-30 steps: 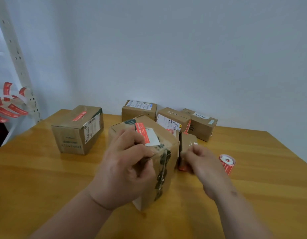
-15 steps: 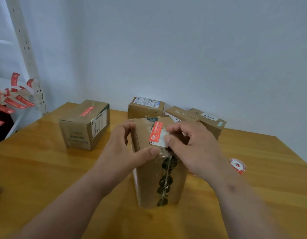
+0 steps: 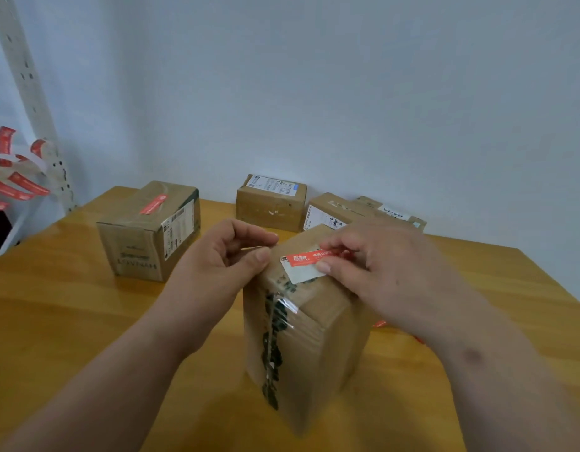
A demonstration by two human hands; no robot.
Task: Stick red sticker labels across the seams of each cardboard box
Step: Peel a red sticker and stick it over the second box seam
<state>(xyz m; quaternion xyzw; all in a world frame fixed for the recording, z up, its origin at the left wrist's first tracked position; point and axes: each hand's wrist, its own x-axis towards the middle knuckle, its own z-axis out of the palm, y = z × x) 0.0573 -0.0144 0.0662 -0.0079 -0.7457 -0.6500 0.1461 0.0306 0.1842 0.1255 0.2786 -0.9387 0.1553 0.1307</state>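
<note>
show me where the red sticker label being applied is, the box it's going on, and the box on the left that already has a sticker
red sticker label (image 3: 309, 258), head view, its printed red face
upright cardboard box (image 3: 318, 347), head view, its bare right front side
left cardboard box (image 3: 135, 246), head view, its front face

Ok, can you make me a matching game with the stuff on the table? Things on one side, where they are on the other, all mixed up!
Things:
1. red sticker
2. tall box
3. box with a red label on top
4. loose sticker strips

Places:
A. far left on the table
B. standing in the middle, between both hands
C. hanging off the rack, left edge
D. pinched by the right hand on the tall box's top

Pairs: 1-D, 2-B, 3-A, 4-C
</note>
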